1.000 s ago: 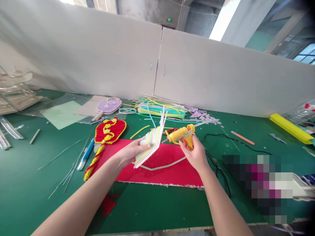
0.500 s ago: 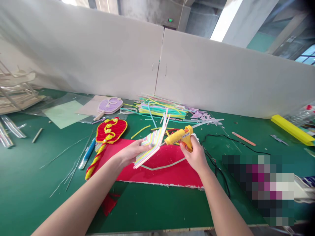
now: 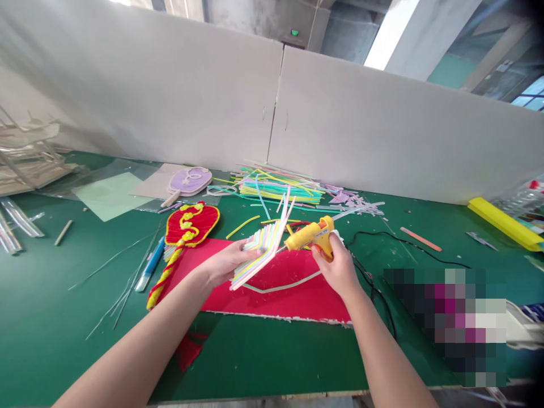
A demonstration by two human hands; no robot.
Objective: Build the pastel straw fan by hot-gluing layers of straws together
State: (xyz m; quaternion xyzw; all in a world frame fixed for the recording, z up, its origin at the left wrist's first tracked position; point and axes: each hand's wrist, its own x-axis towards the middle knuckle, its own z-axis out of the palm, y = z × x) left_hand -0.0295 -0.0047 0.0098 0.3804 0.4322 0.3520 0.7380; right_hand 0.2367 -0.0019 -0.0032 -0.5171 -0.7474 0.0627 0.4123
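Note:
My left hand (image 3: 232, 262) is closed on a striped piece of pastel pipe cleaners (image 3: 259, 262), bent into a row of V shapes, with loose ends sticking up at its right side. My right hand (image 3: 336, 265) grips a yellow hot glue gun (image 3: 312, 234), a clear glue stick (image 3: 359, 209) jutting from its back. The gun's nozzle is close to the right edge of the striped piece; whether they touch I cannot tell. Under both hands lies a red sheet (image 3: 293, 303) with a pale bent strip (image 3: 289, 286) on it.
A red and yellow fan (image 3: 193, 225) lies left of the sheet, beside a blue-handled tool (image 3: 151, 265). Behind are a purple fan (image 3: 191, 181) and a pile of pipe cleaners (image 3: 280, 190). A black cord (image 3: 386, 311) runs at the right, near a yellow box (image 3: 505, 224).
Hardly anything differs. Both hands hold the striped piece and the glue gun in nearly the same place, and the view has shifted very slightly.

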